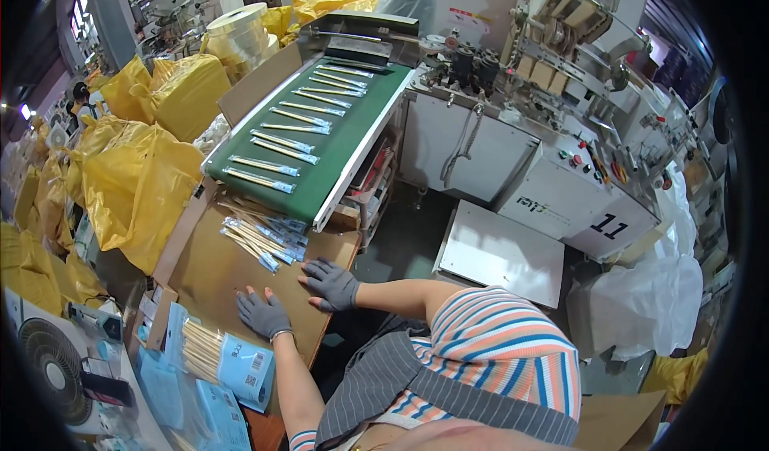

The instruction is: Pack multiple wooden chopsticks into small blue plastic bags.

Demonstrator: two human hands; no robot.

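Observation:
Both of my hands wear grey gloves with bare fingertips, and neither holds anything. My left hand (263, 313) rests on the brown tabletop (210, 268), fingers spread. Just to its right, my right hand (330, 284) lies near the table's right edge, fingers stretched out. Beyond them is a loose pile of wrapped pale wooden sticks (263, 241), which look like disposable chopsticks, with blue-printed wrapper ends. More wrapped sticks (301, 114) lie in a spaced row along a green conveyor belt (304, 199). A blue and clear bag (249, 368) filled with sticks lies near my left forearm.
More blue bags (216, 415) lie at the lower left, beside a fan (56, 355) and a phone (106, 388). Large yellow bags (132, 183) crowd the left. A white machine (561, 203) with buttons stands right of the belt. A white plastic bag (641, 299) is farther right.

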